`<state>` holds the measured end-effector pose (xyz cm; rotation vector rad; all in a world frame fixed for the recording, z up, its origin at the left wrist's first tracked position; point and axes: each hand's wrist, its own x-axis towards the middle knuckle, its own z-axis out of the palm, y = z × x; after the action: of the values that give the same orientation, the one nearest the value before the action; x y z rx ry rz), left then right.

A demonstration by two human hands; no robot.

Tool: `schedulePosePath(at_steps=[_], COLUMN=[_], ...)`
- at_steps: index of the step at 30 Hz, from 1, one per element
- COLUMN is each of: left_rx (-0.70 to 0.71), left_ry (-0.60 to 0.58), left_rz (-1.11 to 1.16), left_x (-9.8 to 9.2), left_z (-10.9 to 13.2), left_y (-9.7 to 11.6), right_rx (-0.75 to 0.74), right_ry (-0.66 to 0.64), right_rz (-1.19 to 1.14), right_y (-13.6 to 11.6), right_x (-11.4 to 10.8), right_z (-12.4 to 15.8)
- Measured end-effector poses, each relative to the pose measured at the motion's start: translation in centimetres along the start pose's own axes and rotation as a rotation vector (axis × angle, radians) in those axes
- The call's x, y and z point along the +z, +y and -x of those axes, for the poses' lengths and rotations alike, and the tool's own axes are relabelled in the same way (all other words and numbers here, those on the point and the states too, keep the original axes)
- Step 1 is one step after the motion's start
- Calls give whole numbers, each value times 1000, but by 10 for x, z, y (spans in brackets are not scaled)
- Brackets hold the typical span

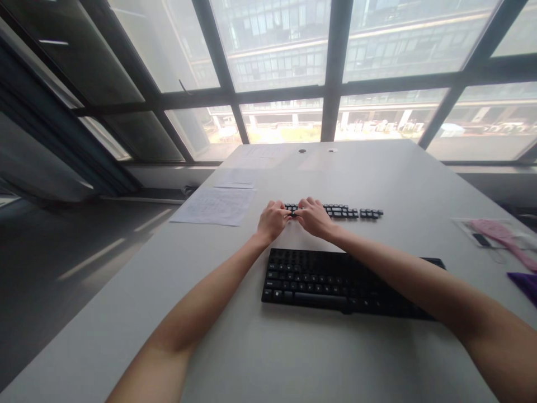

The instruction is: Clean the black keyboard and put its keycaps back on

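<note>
Rows of loose black keycaps (342, 212) stand on the white desk (226, 341), beyond a black keyboard (314, 280). At the left end of those rows, my left hand (273, 219) is closed, its thumb and fingers pinching at the keycaps. My right hand (314, 217) presses in from the other side with curled fingers, close beside the left, and hides part of the rows. A small separate group of keycaps (371, 214) lies at the right end. White letters show on the keyboard's lower left keys; its upper and right areas look plain dark. My right forearm crosses over the keyboard's right part.
Printed paper sheets (213, 206) lie at the left desk edge. On the right are a pink handled object (499, 232), a small black item (481, 239) and something purple (524, 284). Large windows (285, 120) rise behind the desk; a curtain (54, 106) hangs at left.
</note>
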<state>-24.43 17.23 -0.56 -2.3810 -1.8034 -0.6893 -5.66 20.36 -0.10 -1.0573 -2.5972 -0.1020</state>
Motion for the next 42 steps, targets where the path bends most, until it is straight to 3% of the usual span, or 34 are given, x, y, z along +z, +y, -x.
schedulePosePath(at_steps=[8, 15, 19, 23, 29, 35, 42], left_rx=[26, -3, -68, -122, -178, -158, -156], left_ry=[15, 11, 30, 62, 60, 71, 83], left_rz=[125, 229, 269, 294, 342, 356, 368], left_x=[3, 3, -8, -28, -51, -57, -61], left_z=[4, 7, 12, 21, 37, 47, 51], left_y=[-7, -8, -7, -4, 12, 21, 22], right_rx=[-129, -133, -133, -33, -90, -110, -135], right_ry=[60, 62, 105, 177, 84, -3, -16], right_rz=[-123, -205, -238, -237, -114, 47, 41], right_y=[2, -6, -2, 13, 13, -3, -7], right_x=[6, 14, 8, -5, -14, -12, -6], right_z=[-7, -7, -1, 5, 3, -4, -3])
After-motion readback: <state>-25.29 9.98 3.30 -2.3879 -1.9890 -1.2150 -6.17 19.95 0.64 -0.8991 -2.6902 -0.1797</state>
